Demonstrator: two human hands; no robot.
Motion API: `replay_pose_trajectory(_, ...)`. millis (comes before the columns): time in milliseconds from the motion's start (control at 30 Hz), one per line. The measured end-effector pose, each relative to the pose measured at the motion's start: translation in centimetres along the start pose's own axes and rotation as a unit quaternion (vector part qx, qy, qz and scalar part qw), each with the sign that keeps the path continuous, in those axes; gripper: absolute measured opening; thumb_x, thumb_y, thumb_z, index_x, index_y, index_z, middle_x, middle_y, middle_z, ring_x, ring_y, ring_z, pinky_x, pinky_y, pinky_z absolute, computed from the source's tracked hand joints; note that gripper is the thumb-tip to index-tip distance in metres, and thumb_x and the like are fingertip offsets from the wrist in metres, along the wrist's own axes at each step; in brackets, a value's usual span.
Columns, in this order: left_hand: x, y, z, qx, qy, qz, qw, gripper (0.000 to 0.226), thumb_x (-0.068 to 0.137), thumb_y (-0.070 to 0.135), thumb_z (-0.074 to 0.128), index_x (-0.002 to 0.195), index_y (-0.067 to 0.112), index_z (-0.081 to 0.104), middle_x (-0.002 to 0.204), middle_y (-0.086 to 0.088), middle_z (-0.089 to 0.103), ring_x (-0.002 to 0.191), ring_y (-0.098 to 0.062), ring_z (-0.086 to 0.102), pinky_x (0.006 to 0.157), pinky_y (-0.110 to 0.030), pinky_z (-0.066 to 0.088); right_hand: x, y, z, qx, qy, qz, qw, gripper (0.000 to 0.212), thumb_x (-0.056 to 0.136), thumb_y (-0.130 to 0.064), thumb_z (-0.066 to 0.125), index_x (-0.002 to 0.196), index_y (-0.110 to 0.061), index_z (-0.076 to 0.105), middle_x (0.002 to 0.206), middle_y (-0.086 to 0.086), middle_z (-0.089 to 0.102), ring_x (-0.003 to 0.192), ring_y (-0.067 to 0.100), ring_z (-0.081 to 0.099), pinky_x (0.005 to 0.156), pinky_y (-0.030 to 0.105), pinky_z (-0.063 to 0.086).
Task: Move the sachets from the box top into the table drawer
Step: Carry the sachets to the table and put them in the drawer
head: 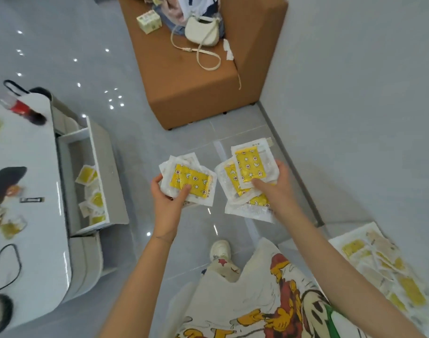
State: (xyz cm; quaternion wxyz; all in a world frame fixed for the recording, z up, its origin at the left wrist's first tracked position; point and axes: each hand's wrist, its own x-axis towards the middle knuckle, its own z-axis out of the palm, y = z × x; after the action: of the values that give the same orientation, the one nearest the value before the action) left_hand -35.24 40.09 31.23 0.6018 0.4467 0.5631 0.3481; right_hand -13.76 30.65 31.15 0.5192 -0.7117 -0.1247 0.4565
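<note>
Each hand, left hand and right hand, clamped on sachets; open drawer left, sofa ahead

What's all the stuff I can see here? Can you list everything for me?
sachets in the left hand: small stack, yellow in white wrappers, held mid-air
sachets in the right hand: larger bunch, same colours, held mid-air
sachets in the drawer: several, yellow and white, lying loose
drawer: one, pale grey, pulled open at the table's side
table: one, glossy white, left edge, cluttered
sachets on the box top: many, yellow and white, lower right
sofa: one, tan, top centre
handbag: one, cream, on the sofa
small carton: one, pale, on the sofa
floor: grey tiles
shoe: one, white
left hand: gripping its stack
right hand: gripping its bunch
</note>
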Motion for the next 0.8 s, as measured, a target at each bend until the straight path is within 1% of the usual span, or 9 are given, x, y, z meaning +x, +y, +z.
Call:
replay_pose_trajectory(33, 0.7, 0.2, -1.5, -0.006, 0.021, 0.0, 1.0, 0.061, 0.084, 0.008, 0.07, 0.133, 0.018, 0.035, 0.116, 0.002, 0.059, 0.099, -0.008, 0.063, 0.068, -0.016, 0.054, 0.6, -0.4, 1.9, -0.006, -0.012, -0.002, 1.0, 0.059, 0.083, -0.004, 0.07, 0.127, -0.026, 0.039, 0.114, -0.002, 0.061, 0.098, 0.017, 0.066, 0.075, 0.035, 0.059)
replay_pose_trajectory(100, 2.0, 0.3, -4.2, -0.019, 0.056, -0.009, 0.998, 0.063, 0.084, 0.01, 0.071, 0.134, 0.018, 0.034, 0.119, 0.0, 0.058, 0.102, -0.012, 0.063, 0.072, -0.02, 0.056, 1.9, -1.2, 5.7, -0.028, -0.034, -0.012, 0.999, 0.057, 0.081, -0.002, 0.07, 0.122, -0.027, 0.04, 0.109, -0.004, 0.061, 0.096, 0.016, 0.065, 0.075, 0.033, 0.058)
replay_pose_trajectory(200, 3.4, 0.0, -7.5, -0.044, 0.109, -0.032, 0.993, 0.064, 0.082, 0.014, 0.073, 0.133, 0.021, 0.036, 0.122, -0.002, 0.059, 0.107, -0.017, 0.063, 0.087, -0.036, 0.056, 3.5, -2.4, 10.5, -0.059, -0.078, -0.023, 0.995, 0.056, 0.081, -0.001, 0.07, 0.12, -0.027, 0.04, 0.105, -0.008, 0.06, 0.096, 0.014, 0.065, 0.076, 0.033, 0.057)
replay_pose_trajectory(267, 4.3, -0.1, -9.1, -0.065, 0.148, -0.04, 0.986, 0.061, 0.082, 0.013, 0.073, 0.131, 0.024, 0.037, 0.123, -0.002, 0.058, 0.11, -0.018, 0.062, 0.091, -0.041, 0.054, 4.9, -3.1, 13.3, -0.076, -0.107, -0.022, 0.991, 0.058, 0.081, -0.001, 0.069, 0.124, -0.026, 0.039, 0.107, -0.007, 0.06, 0.096, 0.014, 0.065, 0.078, 0.034, 0.057)
replay_pose_trajectory(400, 6.5, -0.1, -11.2, -0.112, 0.211, -0.046, 0.97, 0.059, 0.084, 0.011, 0.071, 0.129, 0.026, 0.036, 0.121, 0.0, 0.059, 0.11, -0.019, 0.061, 0.093, -0.044, 0.053, 8.1, -4.7, 18.2, -0.1, -0.16, -0.019, 0.982, 0.059, 0.081, 0.0, 0.069, 0.125, -0.026, 0.039, 0.109, -0.004, 0.061, 0.098, 0.017, 0.065, 0.079, 0.037, 0.057)
replay_pose_trajectory(533, 9.8, 0.3, -12.7, -0.152, 0.284, -0.06, 0.945, 0.06, 0.082, 0.011, 0.073, 0.128, 0.025, 0.038, 0.125, -0.003, 0.057, 0.113, -0.023, 0.06, 0.094, -0.052, 0.051, 11.7, -7.1, 22.4, -0.12, -0.205, -0.013, 0.971, 0.055, 0.082, -0.002, 0.069, 0.121, -0.028, 0.04, 0.103, -0.009, 0.061, 0.093, 0.013, 0.064, 0.072, 0.032, 0.056)
replay_pose_trajectory(600, 11.3, 0.5, -13.3, -0.173, 0.317, -0.064, 0.93, 0.06, 0.082, 0.011, 0.073, 0.13, 0.023, 0.038, 0.123, -0.002, 0.059, 0.112, -0.023, 0.061, 0.091, -0.053, 0.052, 13.5, -8.5, 24.4, -0.133, -0.235, -0.013, 0.963, 0.053, 0.083, -0.003, 0.069, 0.122, -0.026, 0.041, 0.103, -0.008, 0.062, 0.092, 0.013, 0.065, 0.07, 0.03, 0.055)
replay_pose_trajectory(733, 13.5, 0.6, -14.7, -0.221, 0.382, -0.06, 0.895, 0.062, 0.083, 0.01, 0.072, 0.133, 0.02, 0.038, 0.125, -0.004, 0.06, 0.111, -0.023, 0.063, 0.083, -0.044, 0.057, 17.2, -10.4, 28.6, -0.158, -0.282, -0.019, 0.946, 0.055, 0.083, -0.002, 0.068, 0.122, -0.028, 0.041, 0.107, -0.006, 0.062, 0.096, 0.015, 0.065, 0.075, 0.034, 0.056)
replay_pose_trajectory(800, 14.4, 0.3, -15.6, -0.238, 0.411, -0.062, 0.878, 0.06, 0.083, 0.01, 0.072, 0.132, 0.021, 0.039, 0.124, -0.003, 0.061, 0.11, -0.022, 0.063, 0.08, -0.042, 0.057, 18.8, -10.9, 30.9, -0.175, -0.305, -0.026, 0.936, 0.055, 0.083, -0.002, 0.068, 0.122, -0.028, 0.04, 0.108, -0.006, 0.061, 0.097, 0.016, 0.065, 0.076, 0.035, 0.056)
